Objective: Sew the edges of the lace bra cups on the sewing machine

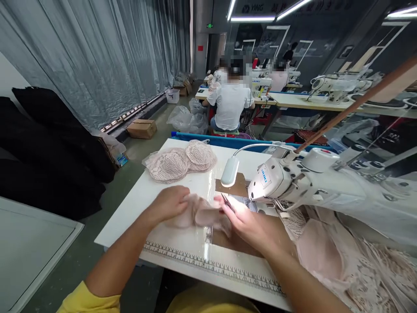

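My left hand [171, 203] pinches one side of a pale pink bra piece [205, 216], which is blurred by motion above the white table. My right hand [243, 219] is closed around a small dark pointed tool [226, 201], whose exact kind I cannot make out. The fingertips of that hand are at the other side of the bra piece. To the right of it is the head of a white sewing machine [267, 180], its needle area partly hidden. Beyond my left hand lies a pile of beige lace bra cups [174, 165].
A white lamp [230, 171] on a bendable neck hangs over the table [127, 230]. A ruler strip [195, 259] runs along the front edge. Pink lace garments [352, 265] are heaped at the right. Ahead, a person in a white shirt [230, 106] sits at another table.
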`<control>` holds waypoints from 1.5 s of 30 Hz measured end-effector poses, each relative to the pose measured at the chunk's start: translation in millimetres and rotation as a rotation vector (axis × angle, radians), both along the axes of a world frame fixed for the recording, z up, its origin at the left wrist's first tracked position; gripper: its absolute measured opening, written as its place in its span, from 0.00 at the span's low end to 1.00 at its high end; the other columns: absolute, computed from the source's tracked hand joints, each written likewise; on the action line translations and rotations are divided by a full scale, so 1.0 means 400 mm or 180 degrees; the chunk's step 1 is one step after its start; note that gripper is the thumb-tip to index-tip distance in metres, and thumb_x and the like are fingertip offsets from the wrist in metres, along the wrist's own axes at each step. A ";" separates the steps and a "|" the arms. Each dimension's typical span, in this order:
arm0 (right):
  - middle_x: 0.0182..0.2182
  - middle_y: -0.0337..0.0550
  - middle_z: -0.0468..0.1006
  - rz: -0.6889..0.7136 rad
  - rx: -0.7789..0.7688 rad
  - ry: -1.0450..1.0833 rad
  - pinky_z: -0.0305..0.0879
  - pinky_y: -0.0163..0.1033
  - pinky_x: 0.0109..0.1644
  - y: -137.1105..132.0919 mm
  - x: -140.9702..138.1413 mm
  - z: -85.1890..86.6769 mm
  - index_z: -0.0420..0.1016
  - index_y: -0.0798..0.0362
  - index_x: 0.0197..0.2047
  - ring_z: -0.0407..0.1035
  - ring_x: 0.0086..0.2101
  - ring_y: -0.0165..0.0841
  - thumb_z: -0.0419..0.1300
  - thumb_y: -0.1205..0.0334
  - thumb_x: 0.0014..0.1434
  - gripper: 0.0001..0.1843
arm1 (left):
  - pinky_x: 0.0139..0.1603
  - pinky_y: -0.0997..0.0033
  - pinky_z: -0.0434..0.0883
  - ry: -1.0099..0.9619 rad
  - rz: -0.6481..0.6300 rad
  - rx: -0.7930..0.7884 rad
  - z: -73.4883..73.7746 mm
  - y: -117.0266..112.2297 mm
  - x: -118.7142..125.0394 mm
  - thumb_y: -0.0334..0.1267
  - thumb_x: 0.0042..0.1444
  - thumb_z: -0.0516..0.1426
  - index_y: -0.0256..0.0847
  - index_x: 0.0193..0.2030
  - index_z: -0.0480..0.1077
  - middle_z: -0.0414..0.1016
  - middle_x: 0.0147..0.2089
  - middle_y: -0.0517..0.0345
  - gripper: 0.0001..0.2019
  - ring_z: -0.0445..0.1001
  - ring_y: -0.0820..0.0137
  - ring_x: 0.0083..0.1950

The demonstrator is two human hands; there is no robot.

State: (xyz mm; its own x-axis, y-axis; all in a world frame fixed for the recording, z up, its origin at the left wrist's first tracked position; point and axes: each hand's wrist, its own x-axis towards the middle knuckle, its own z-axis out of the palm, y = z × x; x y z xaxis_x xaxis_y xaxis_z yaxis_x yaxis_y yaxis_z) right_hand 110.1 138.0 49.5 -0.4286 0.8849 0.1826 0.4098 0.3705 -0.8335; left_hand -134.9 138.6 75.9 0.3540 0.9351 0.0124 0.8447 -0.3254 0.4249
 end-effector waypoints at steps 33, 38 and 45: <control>0.28 0.44 0.77 -0.2562 0.0174 -0.1438 0.59 0.38 0.33 -0.245 0.553 -0.146 0.71 0.53 0.35 0.71 0.30 0.38 0.52 0.57 0.60 0.11 | 0.54 0.64 0.68 -0.1482 -0.1508 -0.1924 -0.106 -0.017 0.470 0.48 0.57 0.57 0.41 0.54 0.69 0.71 0.54 0.49 0.21 0.71 0.62 0.52; 0.25 0.40 0.74 -0.2188 0.0535 -0.0322 0.60 0.35 0.32 -0.266 0.543 -0.137 0.71 0.53 0.32 0.68 0.27 0.32 0.53 0.54 0.61 0.12 | 0.45 0.69 0.69 -0.2790 -0.1157 -0.2056 -0.161 0.022 0.727 0.49 0.51 0.62 0.36 0.52 0.68 0.72 0.48 0.48 0.25 0.72 0.65 0.47; 0.40 0.45 0.77 -0.2076 0.0236 0.0669 0.65 0.38 0.41 -0.279 0.579 -0.170 0.73 0.52 0.45 0.70 0.39 0.35 0.54 0.52 0.61 0.15 | 0.30 0.76 0.64 -0.3111 -0.1291 -0.2786 -0.100 -0.028 0.760 0.51 0.50 0.62 0.34 0.32 0.72 0.71 0.28 0.58 0.18 0.68 0.75 0.28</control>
